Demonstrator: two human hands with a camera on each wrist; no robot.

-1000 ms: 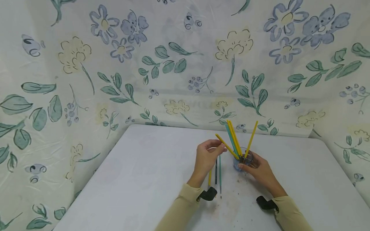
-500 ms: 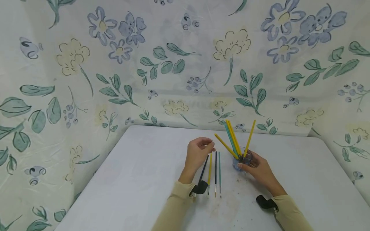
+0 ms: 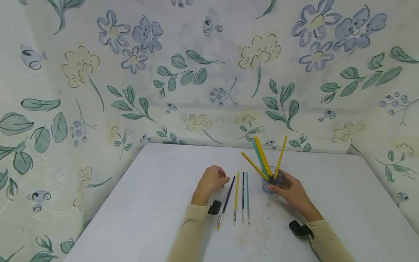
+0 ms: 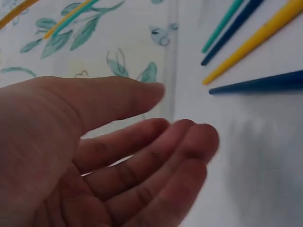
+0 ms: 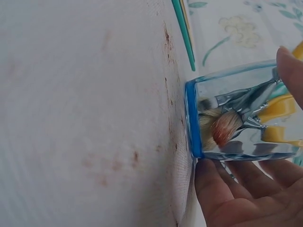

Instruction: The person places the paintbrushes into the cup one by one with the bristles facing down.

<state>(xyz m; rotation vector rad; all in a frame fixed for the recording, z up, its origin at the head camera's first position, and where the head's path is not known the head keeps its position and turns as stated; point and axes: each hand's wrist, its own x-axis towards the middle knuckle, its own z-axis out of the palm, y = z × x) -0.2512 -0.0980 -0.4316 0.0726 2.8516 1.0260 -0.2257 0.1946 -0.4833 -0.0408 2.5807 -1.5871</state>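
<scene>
The right hand [image 3: 292,189] grasps the clear cup [image 5: 192,118] of brushes [image 3: 280,156]; at nine o'clock from it, the left hand [image 3: 210,182] is released

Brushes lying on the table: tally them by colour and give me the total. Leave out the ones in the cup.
Blue brushes: 2
Yellow brush: 1
Green brush: 1
Total: 4
</scene>
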